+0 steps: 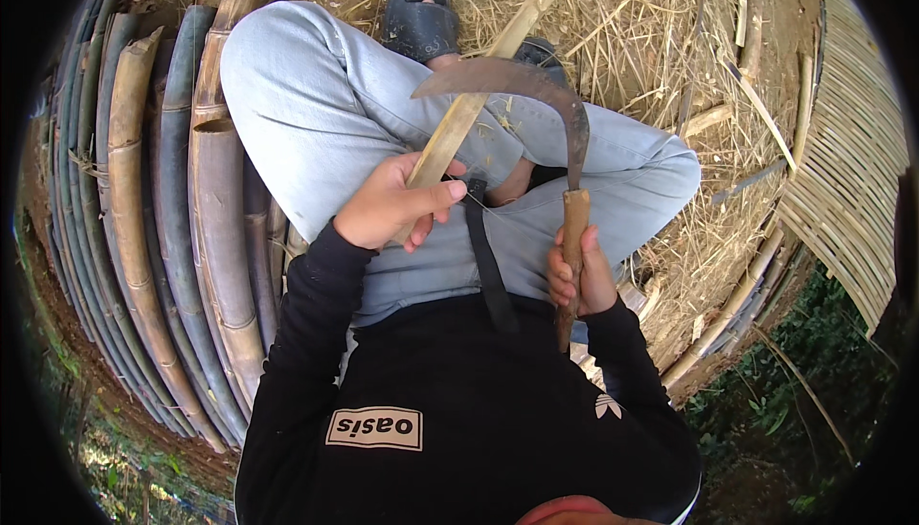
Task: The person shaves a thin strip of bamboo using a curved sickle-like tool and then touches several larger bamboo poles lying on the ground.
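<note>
My left hand (407, 201) is closed around the lower end of a long, flat bamboo strip (450, 137). The strip slants up and to the right, past my sandals. In my right hand (584, 271) is the wooden handle of a sickle (575, 223), held upright. Its rusty curved blade (512, 79) bends to the left and crosses over the strip, its tip just beyond the strip's left edge. Whether the blade touches the strip I cannot tell. Both hands are above my lap, over light blue jeans (306, 94).
Several bamboo poles (225, 238) lie side by side on the left. Dry straw and shavings (641, 18) cover the ground ahead and to the right. A panel of thin slats (852, 161) stands at the far right. My dark sandals (421, 22) rest in front.
</note>
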Available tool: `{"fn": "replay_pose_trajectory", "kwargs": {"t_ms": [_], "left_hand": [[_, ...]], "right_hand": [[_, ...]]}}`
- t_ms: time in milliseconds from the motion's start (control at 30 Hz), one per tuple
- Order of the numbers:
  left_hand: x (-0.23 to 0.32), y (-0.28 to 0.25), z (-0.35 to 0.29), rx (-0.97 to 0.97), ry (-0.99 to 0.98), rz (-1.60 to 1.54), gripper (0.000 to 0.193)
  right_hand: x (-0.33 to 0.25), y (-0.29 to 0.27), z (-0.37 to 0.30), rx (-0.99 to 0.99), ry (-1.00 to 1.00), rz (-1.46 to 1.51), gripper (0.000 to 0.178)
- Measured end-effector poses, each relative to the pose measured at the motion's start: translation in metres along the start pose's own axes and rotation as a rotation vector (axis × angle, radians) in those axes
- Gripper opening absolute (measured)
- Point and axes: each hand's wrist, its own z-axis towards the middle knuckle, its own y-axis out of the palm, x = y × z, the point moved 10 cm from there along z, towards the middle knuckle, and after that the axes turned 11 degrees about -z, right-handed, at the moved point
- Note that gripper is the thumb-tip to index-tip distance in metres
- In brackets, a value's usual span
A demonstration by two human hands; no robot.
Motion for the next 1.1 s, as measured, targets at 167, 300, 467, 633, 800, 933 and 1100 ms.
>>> {"fn": "replay_pose_trajectory", "kwargs": {"t_ms": [167,300,467,633,800,933,1100], "left_hand": [[0.004,0.001,-0.005,-0.079,-0.035,-0.126,0.041],[0.005,0.002,-0.008,-0.106,-0.029,-0.2,0.039],[0.0,0.005,-0.018,-0.144,-0.101,-0.307,0.039],[-0.005,0.004,-0.031,-0.158,-0.147,-0.358,0.047],[-0.009,0.0,-0.039,-0.159,-0.144,-0.42,0.047],[-0.015,-0.003,-0.035,-0.158,-0.151,-0.424,0.047],[-0.013,-0.003,-0.04,-0.184,-0.153,-0.435,0.047]], "right_hand": [[-0.007,0.014,0.005,-0.139,-0.025,-0.175,0.058],[-0.018,-0.005,0.008,0.044,-0.066,-0.067,0.055],[-0.043,0.0,0.012,-0.063,-0.113,-0.025,0.052],[-0.066,-0.018,0.018,0.1,-0.175,0.096,0.053],[-0.061,0.02,0.019,-0.135,-0.13,-0.304,0.056],[-0.074,-0.01,0.026,0.16,-0.21,0.006,0.055],[-0.069,-0.008,0.038,0.052,-0.073,-0.137,0.057]]}}
